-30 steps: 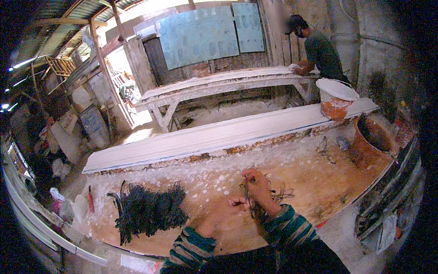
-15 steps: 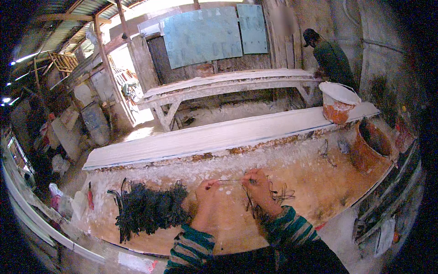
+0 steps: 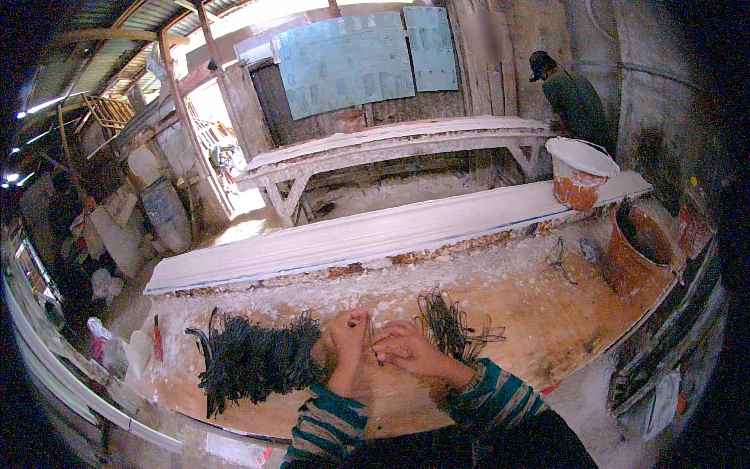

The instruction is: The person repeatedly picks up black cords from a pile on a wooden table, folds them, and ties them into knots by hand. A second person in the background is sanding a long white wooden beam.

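My left hand (image 3: 349, 332) is closed, pinching a thin dark strand (image 3: 371, 330) above the worktable. Close beside it, my right hand (image 3: 405, 348) reaches in from the right, its fingers closed on the same strand lower down. Whether the strand is wire or cord I cannot make out. Left of my hands lies a thick pile of bundled black strands (image 3: 262, 356). A looser heap of dark strands (image 3: 449, 324) rests just beyond and right of my right hand.
A long white-coated board (image 3: 375, 234) runs along the far side of the plaster-specked worktable (image 3: 508, 336). At right stand a white-rimmed bucket (image 3: 576, 187) and an orange-brown bucket (image 3: 625, 258). A red-handled tool (image 3: 158, 344) lies left. A person (image 3: 574, 98) stands by the far bench (image 3: 406, 139).
My right hand has moved left and nearer, close to my left hand. The strand, stretched sideways between them before, now hangs upright. The loose heap is more exposed.
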A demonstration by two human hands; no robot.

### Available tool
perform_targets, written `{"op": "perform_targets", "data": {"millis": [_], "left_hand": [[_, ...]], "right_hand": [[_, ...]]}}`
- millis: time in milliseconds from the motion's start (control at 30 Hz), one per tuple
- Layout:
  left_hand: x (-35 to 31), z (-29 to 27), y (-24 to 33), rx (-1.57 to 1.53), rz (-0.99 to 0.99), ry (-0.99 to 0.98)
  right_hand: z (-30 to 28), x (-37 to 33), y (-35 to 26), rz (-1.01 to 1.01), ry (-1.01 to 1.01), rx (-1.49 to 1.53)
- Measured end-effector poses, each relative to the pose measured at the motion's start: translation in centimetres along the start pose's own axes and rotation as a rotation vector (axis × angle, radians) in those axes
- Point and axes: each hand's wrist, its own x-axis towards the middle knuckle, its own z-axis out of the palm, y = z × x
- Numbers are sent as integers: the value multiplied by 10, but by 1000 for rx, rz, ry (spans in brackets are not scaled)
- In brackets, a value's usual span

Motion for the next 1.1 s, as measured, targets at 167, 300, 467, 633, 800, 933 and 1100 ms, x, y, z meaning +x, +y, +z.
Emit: {"op": "perform_targets", "data": {"millis": [167, 300, 467, 633, 800, 933, 1100], "left_hand": [[-5, 3, 7, -57, 17, -93], [-13, 2, 35, -129, -66, -180], [-12, 11, 4, -218, -74, -426], [-29, 9, 29, -593, -421, -798], [-37, 3, 70, -666, -414, -818], [-40, 9, 45, -676, -401, -911], [-48, 15, 58, -727, -495, -891]], "right_hand": [[-1, -3, 2, -4, 9, 23], [-13, 0, -6, 85, 150, 36], [-19, 1, 21, 282, 491, 199], [-35, -2, 28, 469, 579, -250], [-40, -8, 45, 525, 659, -388], [-47, 0, 36, 373, 708, -498], [-46, -2, 33, 416, 630, -526]]}}
